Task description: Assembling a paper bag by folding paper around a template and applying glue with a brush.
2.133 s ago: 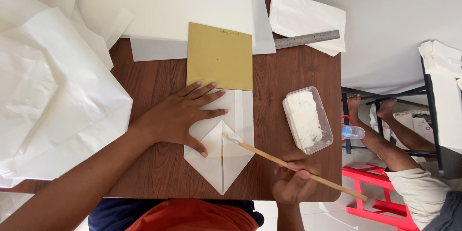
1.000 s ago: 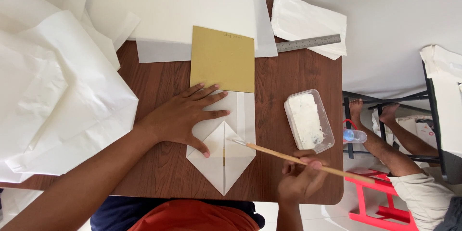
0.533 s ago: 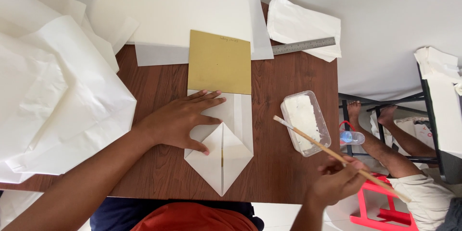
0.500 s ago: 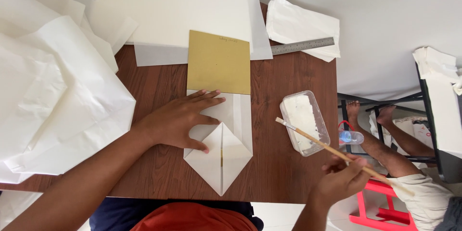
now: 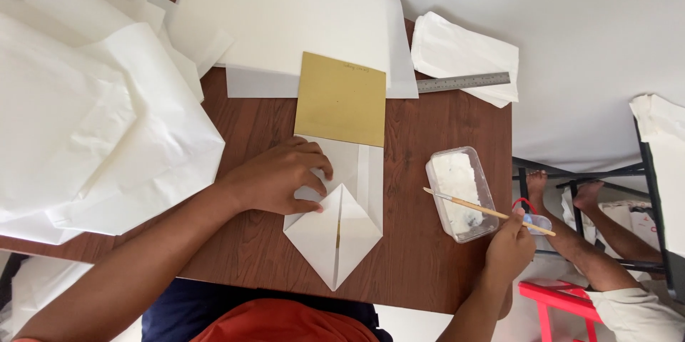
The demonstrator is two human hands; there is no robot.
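My left hand [image 5: 280, 178] presses on a white sheet of paper [image 5: 341, 226] folded to a point toward me, on the brown wooden table [image 5: 435, 263]. A mustard-yellow card [image 5: 341, 99] lies over the paper's far end. My right hand [image 5: 509, 246] holds a thin wooden brush stick [image 5: 471, 204], its tip over a clear plastic tub of white paste [image 5: 460, 192] at the table's right edge.
Crumpled white paper sheets [image 5: 85, 114] cover the left of the table. A large white sheet [image 5: 285, 14] lies at the back, with a steel ruler [image 5: 464, 82] and a stack of white bags [image 5: 464, 64]. Another person's arm and bare feet [image 5: 571, 235] show by a red stool [image 5: 556, 306].
My right hand moved the brush off the folded paper and to the right, over the paste tub. My left hand stayed on the paper and curled its fingers.
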